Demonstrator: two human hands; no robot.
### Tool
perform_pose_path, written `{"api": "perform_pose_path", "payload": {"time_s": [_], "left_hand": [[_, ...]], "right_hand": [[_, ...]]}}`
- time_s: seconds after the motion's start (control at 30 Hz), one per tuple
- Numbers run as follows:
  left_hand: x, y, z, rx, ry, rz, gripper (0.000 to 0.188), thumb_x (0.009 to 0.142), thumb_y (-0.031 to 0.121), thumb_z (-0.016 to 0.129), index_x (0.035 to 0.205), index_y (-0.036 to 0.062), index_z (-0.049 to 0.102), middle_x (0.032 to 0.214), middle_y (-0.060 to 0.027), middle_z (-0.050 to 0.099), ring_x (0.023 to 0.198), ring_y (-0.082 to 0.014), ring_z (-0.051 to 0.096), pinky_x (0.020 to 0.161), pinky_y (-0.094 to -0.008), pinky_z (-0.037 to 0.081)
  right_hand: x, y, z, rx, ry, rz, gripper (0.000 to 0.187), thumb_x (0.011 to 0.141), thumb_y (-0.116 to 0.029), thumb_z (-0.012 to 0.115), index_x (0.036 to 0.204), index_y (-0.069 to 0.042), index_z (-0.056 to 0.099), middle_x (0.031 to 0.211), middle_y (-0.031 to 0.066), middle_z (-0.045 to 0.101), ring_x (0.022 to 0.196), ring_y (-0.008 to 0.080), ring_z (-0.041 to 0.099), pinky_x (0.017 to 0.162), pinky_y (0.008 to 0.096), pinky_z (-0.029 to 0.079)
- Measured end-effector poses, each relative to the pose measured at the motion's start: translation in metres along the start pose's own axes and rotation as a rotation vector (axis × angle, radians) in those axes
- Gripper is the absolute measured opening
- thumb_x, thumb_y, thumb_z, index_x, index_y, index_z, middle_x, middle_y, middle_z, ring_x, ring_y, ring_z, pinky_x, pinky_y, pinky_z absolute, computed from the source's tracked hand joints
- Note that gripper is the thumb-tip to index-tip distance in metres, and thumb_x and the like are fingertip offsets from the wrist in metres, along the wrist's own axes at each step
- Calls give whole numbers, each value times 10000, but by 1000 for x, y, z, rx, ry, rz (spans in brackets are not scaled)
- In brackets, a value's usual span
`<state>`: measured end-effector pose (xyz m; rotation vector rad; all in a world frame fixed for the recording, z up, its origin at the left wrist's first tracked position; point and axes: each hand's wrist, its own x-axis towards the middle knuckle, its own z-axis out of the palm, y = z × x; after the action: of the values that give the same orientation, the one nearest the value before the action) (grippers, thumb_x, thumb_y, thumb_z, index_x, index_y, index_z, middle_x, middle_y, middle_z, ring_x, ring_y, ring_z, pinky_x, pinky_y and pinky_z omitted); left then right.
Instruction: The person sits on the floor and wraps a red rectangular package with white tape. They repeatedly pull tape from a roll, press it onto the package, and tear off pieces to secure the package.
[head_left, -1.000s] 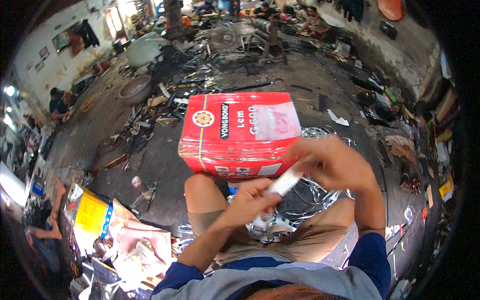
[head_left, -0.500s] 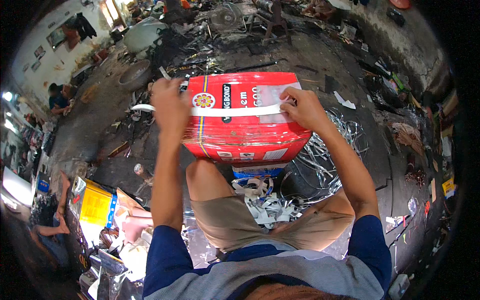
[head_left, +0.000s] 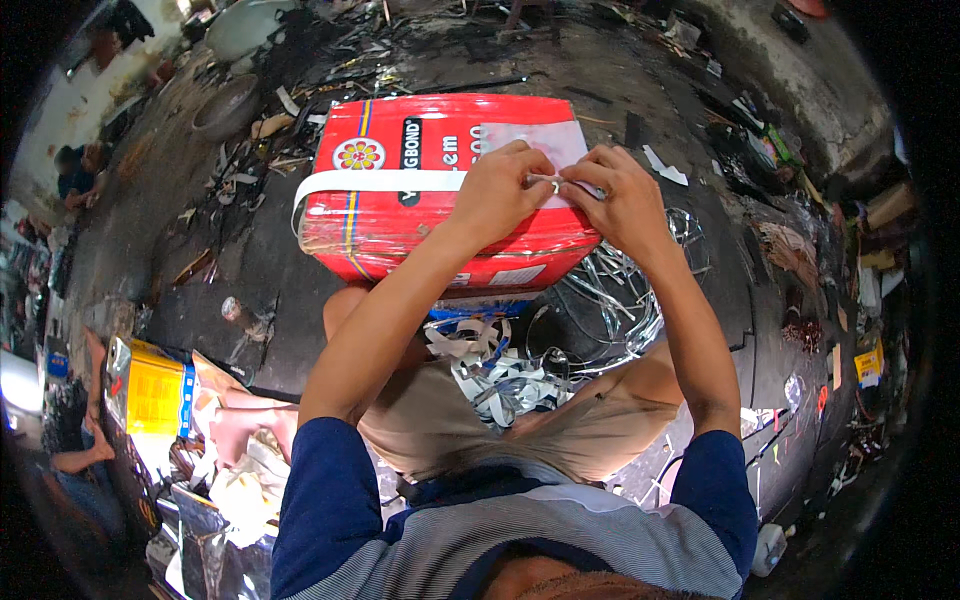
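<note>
A red, tape-wrapped cardboard box [head_left: 400, 232] stands in front of my knees, its top printed with a flower emblem. Across that top runs a flat white strip [head_left: 390, 180], and its left part curves down over the box's left edge. My left hand [head_left: 503, 195] is closed in a pinch near the strip's right end. Facing it, my right hand [head_left: 622, 200] pinches the same end, fingertips almost touching the left ones. A small pale bit of the strip shows between the fingers; the rest there is hidden. A whitish patch [head_left: 530, 140] covers the box's top right.
Beneath the box is something blue [head_left: 480, 308]. White strip scraps [head_left: 505, 385] lie between my legs, and a tangle of shiny silvery strips [head_left: 630, 290] lies right of the box. A yellow container [head_left: 152, 388] stands lower left. Another person [head_left: 75, 185] sits far left.
My left hand has come from the box's left side across to meet my right hand. The strip's left end, which stuck out, now bends down over the edge. The view has shifted.
</note>
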<state>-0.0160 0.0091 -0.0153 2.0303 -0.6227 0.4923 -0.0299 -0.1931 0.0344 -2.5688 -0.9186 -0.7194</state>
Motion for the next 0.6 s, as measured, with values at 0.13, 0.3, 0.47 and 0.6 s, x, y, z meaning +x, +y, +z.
{"api": "perform_pose_path", "payload": {"time_s": [0.13, 0.3, 0.47, 0.6], "left_hand": [[-4, -5, 2, 86, 57, 159, 125, 841, 122, 736, 919, 24, 731, 911, -122, 669, 781, -297, 677, 714, -388, 542], [-5, -5, 0, 38, 30, 169, 123, 829, 135, 736, 888, 28, 740, 884, -128, 662, 818, -322, 674, 732, -399, 541], [-4, -3, 3, -70, 1, 3, 141, 791, 156, 780, 875, 46, 758, 854, -118, 656, 794, -284, 671, 716, -377, 528], [-7, -2, 6, -51, 29, 0, 145, 788, 164, 787, 874, 53, 758, 849, -116, 655, 783, -284, 667, 709, -381, 520]], "right_hand": [[-2, -4, -2, -87, -21, -94, 160, 865, -234, 728, 978, -122, 746, 927, 28, 641, 885, 240, 645, 731, 392, 549], [5, -4, -10, -65, -126, -123, 159, 876, -205, 717, 983, -94, 754, 949, 53, 641, 858, 257, 657, 736, 392, 551], [5, 10, -13, 218, -184, -46, 185, 864, -180, 738, 984, -42, 769, 954, 96, 638, 779, 264, 649, 727, 366, 530], [0, 6, -6, 289, -109, 34, 176, 846, -140, 748, 969, -16, 767, 905, 107, 607, 760, 229, 631, 701, 347, 511]]}}
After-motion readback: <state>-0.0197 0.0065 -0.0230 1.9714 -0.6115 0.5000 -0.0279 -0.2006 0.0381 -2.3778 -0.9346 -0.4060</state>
